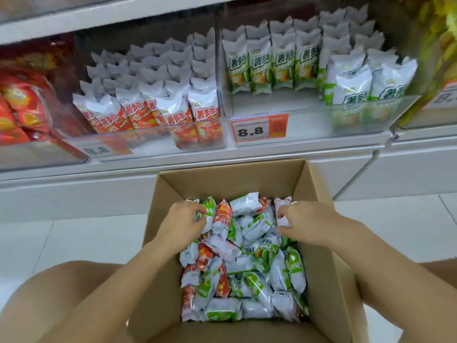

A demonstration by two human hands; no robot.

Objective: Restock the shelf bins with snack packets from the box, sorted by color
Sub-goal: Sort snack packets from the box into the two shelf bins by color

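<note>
An open cardboard box (329, 280) on the floor holds several mixed red and green snack packets (247, 273). My left hand (180, 224) reaches into the box's far left corner with its fingers closed on a green packet (207, 206). At the far right corner my right hand (306, 221) pinches a red-and-white packet (282, 209). On the shelf above, the red-packet bin (148, 137) stands at the left and the green-packet bin (309, 125) at the right, with a bare gap at its front left.
A price tag reading 8.8 (259, 128) sits on the front of the green bin. Large red bags (22, 107) fill the far-left bin, yellow bags (442, 45) the far right. White floor tiles (74, 243) surround the box. My knees frame the bottom corners.
</note>
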